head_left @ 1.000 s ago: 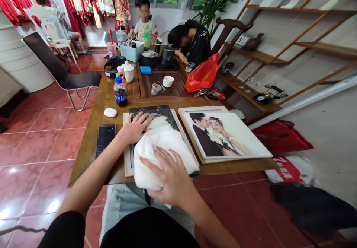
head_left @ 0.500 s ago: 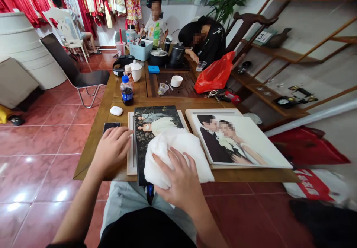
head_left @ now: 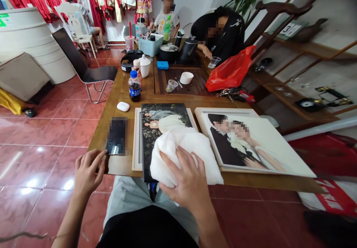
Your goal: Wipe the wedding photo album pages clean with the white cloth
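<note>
My right hand (head_left: 188, 177) lies with spread fingers pressed on a white cloth (head_left: 185, 151). The cloth covers the near half of a dark portrait print (head_left: 163, 121) that rests on a pale wooden frame (head_left: 137, 140) at the near edge of the wooden table (head_left: 119, 91). My left hand (head_left: 87, 169) hovers at the table's near left corner, fingers loosely curled and apart, holding nothing. Its fingertips are just short of a black phone (head_left: 117, 136) lying on the table.
A large framed couple portrait (head_left: 251, 143) lies to the right. Farther back stand a cola bottle (head_left: 134, 87), a white earbud case (head_left: 123, 106), cups, a kettle and a red plastic bag (head_left: 230, 73). Two people sit at the far end. A black chair (head_left: 83, 63) stands left.
My left hand has left the print and drawn back leftward to the table's near corner beside the phone. My right hand stays on the cloth. The view has shifted left.
</note>
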A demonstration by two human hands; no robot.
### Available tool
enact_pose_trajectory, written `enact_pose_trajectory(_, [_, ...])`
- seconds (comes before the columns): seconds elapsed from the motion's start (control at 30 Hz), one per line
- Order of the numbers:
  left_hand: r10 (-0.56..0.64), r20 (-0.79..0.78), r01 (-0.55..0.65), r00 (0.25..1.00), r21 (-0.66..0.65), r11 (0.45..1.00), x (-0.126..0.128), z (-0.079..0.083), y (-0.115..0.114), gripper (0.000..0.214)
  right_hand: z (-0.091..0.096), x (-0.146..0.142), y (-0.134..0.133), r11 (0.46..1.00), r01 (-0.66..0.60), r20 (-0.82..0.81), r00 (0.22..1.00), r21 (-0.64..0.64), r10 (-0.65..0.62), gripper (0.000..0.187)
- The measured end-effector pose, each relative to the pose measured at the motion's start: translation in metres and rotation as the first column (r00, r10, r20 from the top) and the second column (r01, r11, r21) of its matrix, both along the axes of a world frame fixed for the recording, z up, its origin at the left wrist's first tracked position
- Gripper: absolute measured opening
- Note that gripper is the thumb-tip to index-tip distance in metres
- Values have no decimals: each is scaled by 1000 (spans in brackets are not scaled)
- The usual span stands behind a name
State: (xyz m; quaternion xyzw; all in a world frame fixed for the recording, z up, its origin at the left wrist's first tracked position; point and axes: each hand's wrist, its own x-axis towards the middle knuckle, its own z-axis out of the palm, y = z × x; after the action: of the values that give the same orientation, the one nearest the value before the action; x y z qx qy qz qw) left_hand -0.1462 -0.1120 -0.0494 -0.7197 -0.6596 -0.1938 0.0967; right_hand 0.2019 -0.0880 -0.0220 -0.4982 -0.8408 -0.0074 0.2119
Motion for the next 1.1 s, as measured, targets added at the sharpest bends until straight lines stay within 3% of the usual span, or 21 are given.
enact_pose_trajectory(0.13, [39,53,-41,998,46,998,3,0,4,32,0,-2,0,1000,4,-17,1000,5,-4,75])
enact_pose_trajectory(0.33, [108,98,-100,989,-85,991,12,13,25,41,0,-3,-1,1000,19,-33,999,7,-19,72])
enact_pose_trajectory(0.6, [91,93,-75,991,-164,984,20,28,51,44,-3,-1,0,1000,2,-27,1000,23,-1,70])
enact_pose_trajectory(0.9, [91,197,-38,976,-255,966,20,26,65,49,-2,0,1,1000,-3,8,1000,18,3,73])
enact_pose_trajectory(1.1, [91,191,-44,977,-237,970,24,27,63,46,-4,1,1,1000,6,8,1000,18,-6,73])
